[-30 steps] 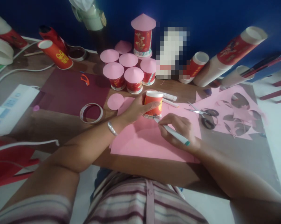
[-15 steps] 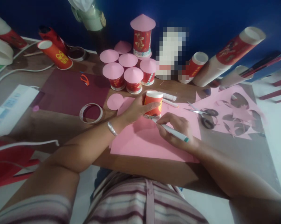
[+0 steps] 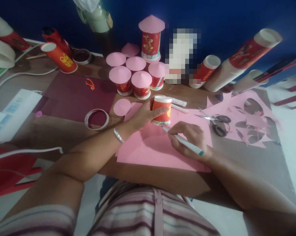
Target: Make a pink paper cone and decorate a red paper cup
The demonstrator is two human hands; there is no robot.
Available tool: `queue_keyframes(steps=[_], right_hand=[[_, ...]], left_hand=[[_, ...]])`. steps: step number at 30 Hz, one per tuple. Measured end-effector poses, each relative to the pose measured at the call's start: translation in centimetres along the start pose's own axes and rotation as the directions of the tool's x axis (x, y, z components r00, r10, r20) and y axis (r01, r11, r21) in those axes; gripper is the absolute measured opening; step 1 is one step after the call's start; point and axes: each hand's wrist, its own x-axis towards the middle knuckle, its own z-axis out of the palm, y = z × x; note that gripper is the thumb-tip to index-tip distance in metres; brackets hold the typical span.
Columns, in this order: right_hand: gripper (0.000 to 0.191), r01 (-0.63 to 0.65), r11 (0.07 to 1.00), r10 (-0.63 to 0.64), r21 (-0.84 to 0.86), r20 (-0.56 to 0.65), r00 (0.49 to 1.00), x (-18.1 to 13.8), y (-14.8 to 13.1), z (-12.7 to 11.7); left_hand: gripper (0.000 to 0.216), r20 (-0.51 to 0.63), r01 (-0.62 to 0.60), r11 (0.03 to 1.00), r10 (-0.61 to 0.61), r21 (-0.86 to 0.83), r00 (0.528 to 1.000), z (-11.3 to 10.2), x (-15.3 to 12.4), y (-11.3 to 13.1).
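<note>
My left hand [image 3: 146, 115] is wrapped round a red paper cup [image 3: 162, 109] with a white rim and yellow markings. The cup is over the pink paper [image 3: 148, 150]; whether its base presses on the sheet I cannot tell. In my right hand [image 3: 189, 139] is a white marker [image 3: 188, 144] with a green end, its tip down close to the cup's base. A pink paper disc [image 3: 122, 107] lies left of the cup. Behind the cup lie a capped white marker [image 3: 179, 108] and a small white tube [image 3: 179, 102].
Several red cups with pink cone roofs [image 3: 141, 80] are grouped behind. Scissors [image 3: 219, 123] and cut pink scraps [image 3: 248, 114] lie to the right. On the left are a tape roll [image 3: 96, 119], a dark red sheet [image 3: 71, 98] and an orange-red cup [image 3: 59, 57]. Stacked cups [image 3: 241, 62] lean at the back right.
My right hand has shifted slightly right and down, with the marker's green end lower. My left hand still holds the cup in the same place.
</note>
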Motion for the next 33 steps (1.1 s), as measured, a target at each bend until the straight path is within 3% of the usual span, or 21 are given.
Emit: queue_keyframes(steps=[20,29,33], right_hand=[[0.012,0.008,0.999,-0.010,-0.050,-0.029,1.000,0.0,0.2,0.2],[0.008,-0.163,0.987,0.163,0.003,0.001,0.987,0.1,-0.1,-0.1],[0.009,-0.165,0.986,0.165,0.008,-0.005,0.986,0.2,-0.1,-0.3]], left_hand=[[0.054,-0.008,-0.001,0.995,0.002,0.099,1.000,0.0,0.0,-0.1],[0.053,-0.012,0.032,0.999,-0.031,0.036,0.999,0.3,-0.1,0.5],[0.049,-0.004,0.029,0.999,-0.028,0.037,1.000,0.5,-0.2,0.9]])
